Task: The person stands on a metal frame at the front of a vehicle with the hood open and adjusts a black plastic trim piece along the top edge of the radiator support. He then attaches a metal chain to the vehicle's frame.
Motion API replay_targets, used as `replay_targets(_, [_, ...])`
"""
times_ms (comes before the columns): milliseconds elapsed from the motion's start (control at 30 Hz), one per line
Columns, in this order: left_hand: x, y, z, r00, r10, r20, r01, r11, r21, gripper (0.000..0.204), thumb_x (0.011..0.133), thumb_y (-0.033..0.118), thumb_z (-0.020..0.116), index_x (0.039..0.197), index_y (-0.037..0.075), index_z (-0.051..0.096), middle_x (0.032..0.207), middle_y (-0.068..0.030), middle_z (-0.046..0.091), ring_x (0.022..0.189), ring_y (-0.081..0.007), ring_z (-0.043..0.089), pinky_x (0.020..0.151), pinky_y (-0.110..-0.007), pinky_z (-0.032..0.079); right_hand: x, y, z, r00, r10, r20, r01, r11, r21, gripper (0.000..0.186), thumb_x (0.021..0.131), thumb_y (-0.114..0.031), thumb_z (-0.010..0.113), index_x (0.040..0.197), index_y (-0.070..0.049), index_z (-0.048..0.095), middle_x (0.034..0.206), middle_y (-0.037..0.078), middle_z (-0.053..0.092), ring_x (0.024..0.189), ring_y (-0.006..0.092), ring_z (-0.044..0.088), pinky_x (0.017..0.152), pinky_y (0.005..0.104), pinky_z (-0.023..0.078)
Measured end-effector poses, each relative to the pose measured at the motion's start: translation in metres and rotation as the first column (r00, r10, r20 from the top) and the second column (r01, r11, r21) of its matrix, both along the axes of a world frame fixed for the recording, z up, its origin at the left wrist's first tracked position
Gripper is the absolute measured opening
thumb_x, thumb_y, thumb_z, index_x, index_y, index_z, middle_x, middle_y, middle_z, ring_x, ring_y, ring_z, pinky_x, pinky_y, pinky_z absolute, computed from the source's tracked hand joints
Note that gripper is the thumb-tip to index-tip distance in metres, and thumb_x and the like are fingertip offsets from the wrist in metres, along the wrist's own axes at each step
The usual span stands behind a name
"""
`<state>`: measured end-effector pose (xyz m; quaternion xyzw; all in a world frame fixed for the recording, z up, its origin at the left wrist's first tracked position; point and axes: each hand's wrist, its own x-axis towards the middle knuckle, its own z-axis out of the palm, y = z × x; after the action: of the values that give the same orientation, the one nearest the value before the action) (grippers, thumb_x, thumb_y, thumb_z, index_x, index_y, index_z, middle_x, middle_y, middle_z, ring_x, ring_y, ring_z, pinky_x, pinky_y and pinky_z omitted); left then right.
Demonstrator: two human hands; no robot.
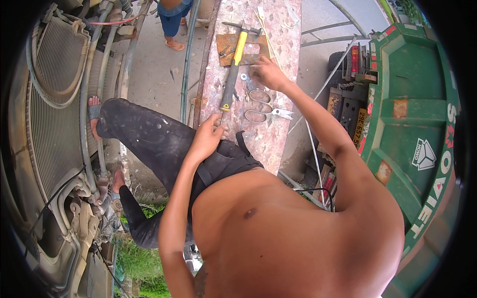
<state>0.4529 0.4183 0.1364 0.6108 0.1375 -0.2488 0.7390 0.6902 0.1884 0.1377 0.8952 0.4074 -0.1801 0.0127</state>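
My right hand [269, 74] is over the plank beside a rusty metal plate [226, 43], its fingers bent together; what they hold, if anything, is hidden. Close to those fingertips lie small washers [244, 77]. A claw hammer [238, 49] with a yellow and black handle rests across the plate, its grip end pointing toward me. My left hand [207, 136] is in front of my lap by that grip end, with thumb and fingers closed together; I cannot see what is between them. Scissors [271, 113] lie on the plank between my hands, blades to the right.
I sit on a paint-stained plank [271, 149] raised on metal scaffolding [189, 59]. A vehicle's radiator [57, 104] and pipes stand at left, a green truck tailgate [412, 94] at right. Another person's leg [171, 30] shows on the ground beyond. A thin rod [269, 35] lies by the plate.
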Motion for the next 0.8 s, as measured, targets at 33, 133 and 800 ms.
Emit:
replay_targets(33, [0.002,0.001,0.005,1.0,0.001,-0.018,-0.001,0.999,-0.045,0.039,0.097,0.0,0.045,0.135,-0.005,0.043,0.108,-0.0152,0.062,0.094,-0.0198,0.065,0.082,-0.029,0.053,0.0,-0.004,-0.005,1.0,-0.003,0.018,0.003,1.0,0.012,0.021,0.079,-0.017,0.066,0.098,-0.01,0.07,0.114,0.008,0.06,0.114,0.0298,0.049,0.094,0.0447,0.04])
replay_targets(133, [0.004,0.007,0.01,0.998,0.038,-0.042,-0.045,0.984,-0.173,0.039,0.097,0.0,0.046,0.136,-0.007,0.042,0.106,-0.0154,0.062,0.093,-0.02,0.066,0.081,-0.029,0.054,-0.006,0.003,0.004,1.0,-0.023,-0.012,0.023,1.0,0.012,0.025,0.079,-0.025,0.071,0.1,-0.012,0.068,0.116,0.009,0.059,0.116,0.03,0.048,0.097,0.047,0.039])
replay_targets(800, [-0.002,0.019,0.043,0.913,0.406,-0.03,-0.396,0.868,-0.3,0.041,0.092,0.004,0.064,0.13,-0.007,0.052,0.097,-0.015,0.066,0.076,-0.0183,0.066,0.068,-0.03,0.056,-0.064,0.091,0.067,0.816,-0.129,-0.564,0.39,0.843,0.372,0.019,0.092,-0.016,0.064,0.107,-0.005,0.068,0.093,0.01,0.069,0.08,0.0201,0.064,0.076,0.0337,0.051])
